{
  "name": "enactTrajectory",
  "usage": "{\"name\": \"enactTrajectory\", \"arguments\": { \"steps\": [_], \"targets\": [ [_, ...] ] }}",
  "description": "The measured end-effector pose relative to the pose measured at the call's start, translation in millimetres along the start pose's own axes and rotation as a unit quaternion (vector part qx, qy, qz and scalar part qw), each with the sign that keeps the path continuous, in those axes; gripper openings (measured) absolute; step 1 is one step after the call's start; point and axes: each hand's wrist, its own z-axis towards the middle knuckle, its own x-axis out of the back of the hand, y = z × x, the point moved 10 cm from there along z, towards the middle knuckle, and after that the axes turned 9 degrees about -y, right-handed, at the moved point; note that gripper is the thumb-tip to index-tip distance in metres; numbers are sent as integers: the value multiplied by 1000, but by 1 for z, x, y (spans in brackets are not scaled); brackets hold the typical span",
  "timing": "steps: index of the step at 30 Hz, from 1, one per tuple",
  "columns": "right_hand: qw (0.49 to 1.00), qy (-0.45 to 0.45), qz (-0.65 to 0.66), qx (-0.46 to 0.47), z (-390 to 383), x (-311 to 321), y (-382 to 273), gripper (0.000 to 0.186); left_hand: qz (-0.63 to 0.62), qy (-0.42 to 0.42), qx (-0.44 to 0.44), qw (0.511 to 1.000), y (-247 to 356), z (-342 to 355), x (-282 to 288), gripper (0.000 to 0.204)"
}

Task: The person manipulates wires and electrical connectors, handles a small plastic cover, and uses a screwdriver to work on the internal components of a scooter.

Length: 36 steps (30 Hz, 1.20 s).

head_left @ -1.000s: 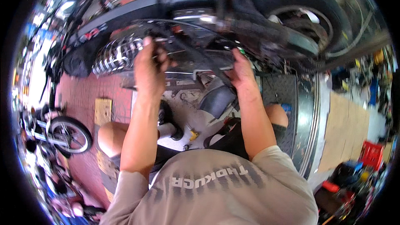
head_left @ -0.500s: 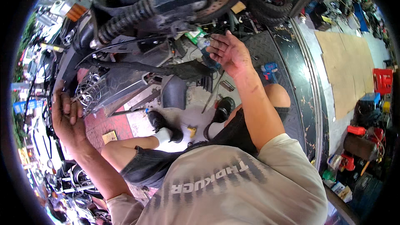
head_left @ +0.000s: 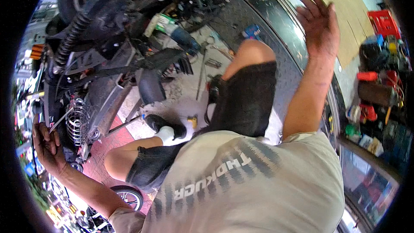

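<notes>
My right hand [head_left: 320, 28] is raised at the upper right with its fingers spread, holding nothing; it appears over a brown cardboard sheet [head_left: 355, 30]. At the far left my left hand [head_left: 49, 149] has its fingers stretched and slightly bent, with nothing visible in it. Close by that hand is a coil of silver wire or spring [head_left: 77, 123], beside the partly stripped scooter [head_left: 108, 56]. A thin rod [head_left: 62, 119] passes near the left fingertips; whether they touch cannot be told. The scooter's wheel [head_left: 64, 2] and black spring shock absorber [head_left: 65, 43] are at the upper left.
A blue power drill [head_left: 251, 32] lies on the dark ribbed mat by my knee. Near the scooter are a dark teal bottle [head_left: 184, 39], a curved black pipe [head_left: 151, 87] and a small yellow tool [head_left: 192, 122]. A red case [head_left: 384, 24] and assorted tools line the right.
My right hand has swung up and right, away from the scooter. My left hand has moved left and down. The whole view has shifted, with the scooter now farther left.
</notes>
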Motion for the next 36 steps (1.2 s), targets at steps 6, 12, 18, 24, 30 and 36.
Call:
{"name": "enactTrajectory", "arguments": {
  "steps": [6, 12, 18, 24, 30, 36],
  "targets": [
    [807, 321, -353, -347, -280, 199, 36, 59, 124, -160, 111, 973, -56, -5, -44, 49],
    [690, 413, -311, -506, -630, 211, 120, 39, 218, -318, 165, 908, -109, -22, -138, 46],
    [605, 461, -109, -640, -826, 112, 161, 44, 318, -317, 158, 880, -124, -33, -176, 41],
    [635, 431, -45, -640, -818, 118, 175, 42, 416, -250, 103, 868, -91, -38, -202, 34],
    [745, 378, -73, -545, -716, 193, 180, 51, 349, -309, -23, 884, -34, -54, -227, 29],
    [788, 341, -123, -498, -608, 253, 185, 45, 395, -81, -128, 906, 15, -23, -143, 41]
  ]
}}
